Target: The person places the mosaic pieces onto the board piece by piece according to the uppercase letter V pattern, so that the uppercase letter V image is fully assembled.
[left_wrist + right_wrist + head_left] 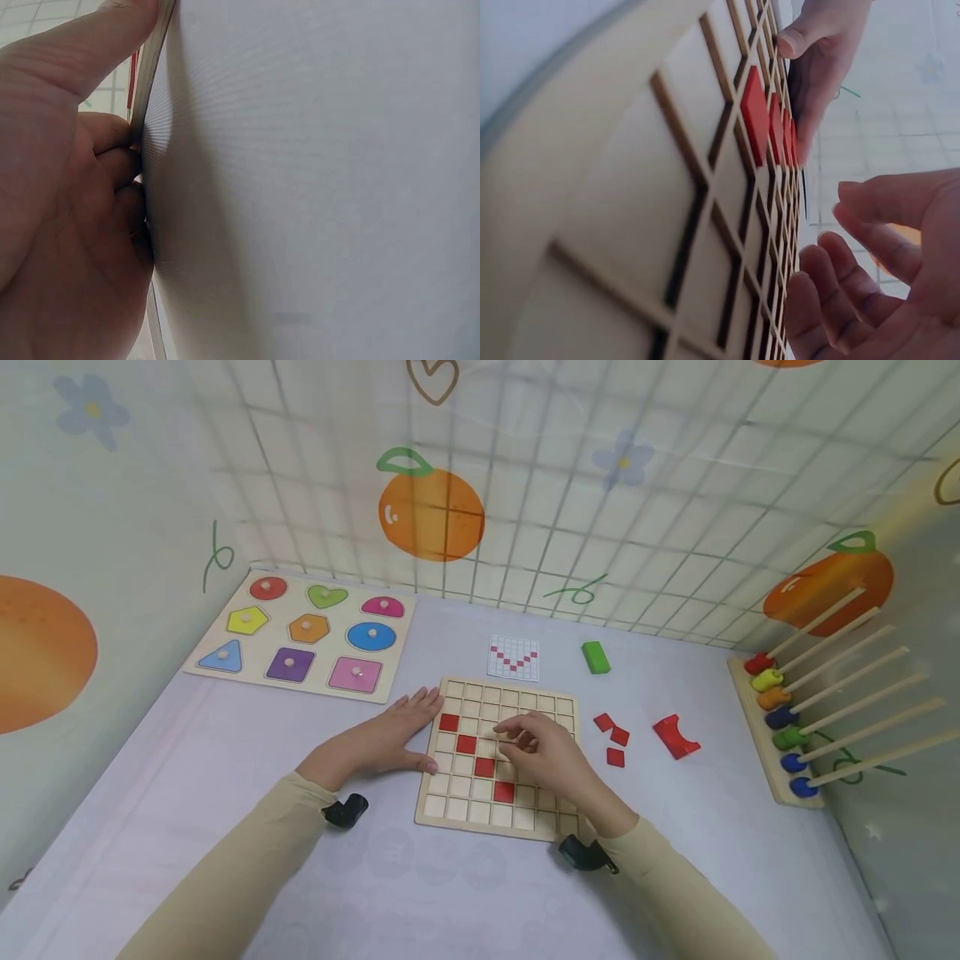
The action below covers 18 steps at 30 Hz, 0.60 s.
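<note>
A wooden grid board [457, 833] lies on the table with several red square tiles [484, 767] in a diagonal line of cells. My left hand [386, 735] rests flat at the board's left edge, thumb and fingertips against the rim. Over the middle of the board hovers my right hand [551, 756], its fingers loosely bent. In the right wrist view the right thumb and index finger [877, 240] come near each other, with nothing seen between them. Three loose red tiles [616, 757] lie right of the board. A small pattern card [513, 657] with a red V of squares lies behind it.
A knobbed shape puzzle [300, 689] lies at the back left. A green block [596, 657] and a red notched piece [676, 737] are to the right. At the far right stands a rack of wooden rods [772, 752] with coloured pieces. Printed curtains enclose the table.
</note>
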Each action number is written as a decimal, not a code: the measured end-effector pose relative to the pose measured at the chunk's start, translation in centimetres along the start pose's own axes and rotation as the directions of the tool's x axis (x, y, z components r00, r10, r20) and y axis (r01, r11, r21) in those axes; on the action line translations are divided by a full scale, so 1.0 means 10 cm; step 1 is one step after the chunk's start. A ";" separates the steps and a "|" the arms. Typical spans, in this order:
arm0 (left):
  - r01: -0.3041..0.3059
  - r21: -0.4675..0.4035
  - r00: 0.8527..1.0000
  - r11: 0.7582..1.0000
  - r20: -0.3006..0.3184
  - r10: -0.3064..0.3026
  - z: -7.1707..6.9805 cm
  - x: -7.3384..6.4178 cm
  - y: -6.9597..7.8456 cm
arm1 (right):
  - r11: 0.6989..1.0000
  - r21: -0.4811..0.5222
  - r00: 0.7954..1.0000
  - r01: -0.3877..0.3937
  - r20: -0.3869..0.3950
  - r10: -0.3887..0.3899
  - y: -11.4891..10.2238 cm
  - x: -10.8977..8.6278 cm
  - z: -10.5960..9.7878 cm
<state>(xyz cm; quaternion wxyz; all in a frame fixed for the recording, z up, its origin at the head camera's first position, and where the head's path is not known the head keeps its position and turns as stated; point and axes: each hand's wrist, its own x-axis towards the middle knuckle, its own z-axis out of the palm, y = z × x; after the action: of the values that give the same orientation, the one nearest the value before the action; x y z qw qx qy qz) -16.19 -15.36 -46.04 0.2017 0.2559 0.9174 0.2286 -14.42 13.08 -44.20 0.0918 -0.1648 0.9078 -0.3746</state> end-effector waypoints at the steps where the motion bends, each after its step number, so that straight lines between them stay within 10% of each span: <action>1: -0.001 -0.001 1.000 1.000 -0.001 0.001 0.00 0.00 0.00 | 1.000 0.000 1.000 -0.004 -0.003 0.004 0.01 -0.03 -0.02; 18: 0.005 -0.009 1.000 1.000 -0.004 -0.005 0.01 0.00 -0.01 | 0.998 -0.016 0.997 -0.054 -0.064 0.053 0.33 -0.37 -0.36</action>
<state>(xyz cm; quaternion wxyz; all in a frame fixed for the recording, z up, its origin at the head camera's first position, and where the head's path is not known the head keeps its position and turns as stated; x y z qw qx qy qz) -16.12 -15.38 -46.16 0.2014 0.2523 0.9175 0.2326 -12.83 18.95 -43.85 0.0713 -0.1293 0.9176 -0.3691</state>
